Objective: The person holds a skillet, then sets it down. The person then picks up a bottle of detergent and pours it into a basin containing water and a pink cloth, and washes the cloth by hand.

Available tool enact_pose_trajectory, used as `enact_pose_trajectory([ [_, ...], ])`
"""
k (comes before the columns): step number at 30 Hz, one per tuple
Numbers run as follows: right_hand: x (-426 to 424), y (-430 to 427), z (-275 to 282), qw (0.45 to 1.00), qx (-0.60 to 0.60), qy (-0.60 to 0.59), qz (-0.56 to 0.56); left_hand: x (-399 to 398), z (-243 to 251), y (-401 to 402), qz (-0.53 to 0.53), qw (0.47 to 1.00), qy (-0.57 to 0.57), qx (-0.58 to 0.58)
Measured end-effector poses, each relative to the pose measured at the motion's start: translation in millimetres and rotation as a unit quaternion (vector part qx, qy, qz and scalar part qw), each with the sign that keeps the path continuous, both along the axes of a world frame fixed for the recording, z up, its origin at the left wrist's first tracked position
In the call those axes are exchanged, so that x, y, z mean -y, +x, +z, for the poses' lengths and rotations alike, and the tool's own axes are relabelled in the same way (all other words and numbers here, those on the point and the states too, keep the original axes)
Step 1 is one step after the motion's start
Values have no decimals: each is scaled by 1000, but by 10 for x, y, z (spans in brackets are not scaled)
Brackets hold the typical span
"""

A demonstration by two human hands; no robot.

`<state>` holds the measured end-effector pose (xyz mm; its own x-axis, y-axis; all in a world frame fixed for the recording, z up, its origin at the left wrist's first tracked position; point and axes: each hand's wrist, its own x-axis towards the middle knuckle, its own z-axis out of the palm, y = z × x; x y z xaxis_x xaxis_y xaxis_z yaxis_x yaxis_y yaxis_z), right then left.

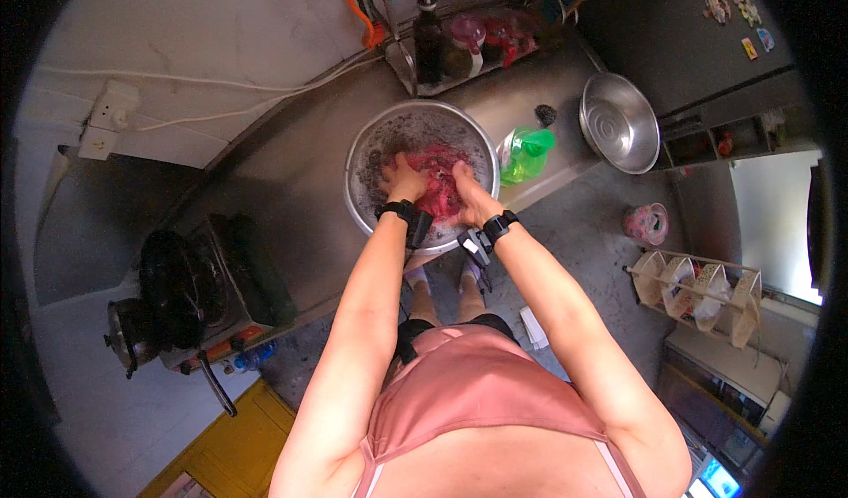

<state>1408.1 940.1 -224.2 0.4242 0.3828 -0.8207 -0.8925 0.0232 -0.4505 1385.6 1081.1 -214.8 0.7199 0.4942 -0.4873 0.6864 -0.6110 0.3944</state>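
Note:
A round metal basin (356, 200) stands on the stainless-steel counter before me. Inside it lies wet red material (437, 190) in foamy, bubbly liquid; whether it is cloth or food I cannot tell. My left hand (405, 181) reaches into the basin at the left edge of the red material, fingers spread. On the right side my right hand (470, 193) touches the red material with its thumb up and its other fingers partly hidden. Both wrists wear black straps with small devices. Right of the basin is a green and clear plastic container (527, 155).
A dark scouring pad (545, 115) and an empty metal bowl (619, 124) are at the right. Behind the basin, a rack (457, 77) holds a dark pump bottle (428, 38) and a lidded jug (468, 38). A black wok (172, 286) sits on a stove at the left.

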Motion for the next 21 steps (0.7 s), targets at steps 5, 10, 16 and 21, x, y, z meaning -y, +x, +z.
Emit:
enact_pose_trajectory([
  [5, -96, 56, 158, 980, -102, 168, -24, -23, 133, -80, 71, 901, -420, 80],
  [10, -211, 13, 389, 984, -80, 132, -90, 131, 798, -311, 113, 840, -507, 160],
  [16, -173, 69, 153, 983, -64, 161, -56, 182, 643, -269, 151, 813, -536, 167],
  [21, -199, 33, 355, 985, -16, 170, -33, -14, 337, -177, 174, 804, -526, 215],
])
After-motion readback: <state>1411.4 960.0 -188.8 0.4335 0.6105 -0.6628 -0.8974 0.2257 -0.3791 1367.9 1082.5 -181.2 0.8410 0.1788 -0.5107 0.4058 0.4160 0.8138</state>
